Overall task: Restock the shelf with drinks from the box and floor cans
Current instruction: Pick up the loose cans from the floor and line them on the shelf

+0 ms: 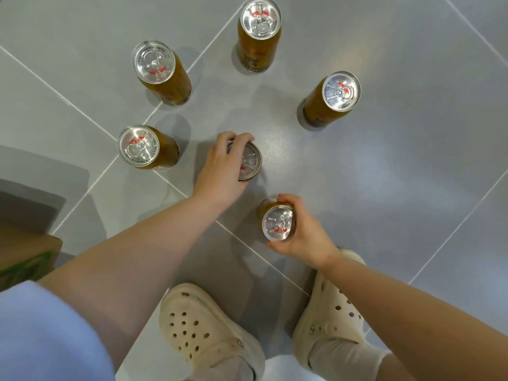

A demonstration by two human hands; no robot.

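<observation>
Several gold drink cans with silver tops stand upright on the grey tiled floor. My left hand (220, 166) wraps around the side of a middle can (248, 163), fingers over its rim. My right hand (299, 229) grips a nearer can (277, 222) by its side; I cannot tell whether it rests on the floor. Other cans stand free: one at the left (137, 147), one at the upper left (154, 61), one at the top (259, 16), one at the right (341, 90).
A cardboard box (27, 254) with green print sits at the left edge. My two feet in cream clogs, left (203, 325) and right (332, 306), stand just below the hands. Grey floor tiles (398, 174) stretch to the right.
</observation>
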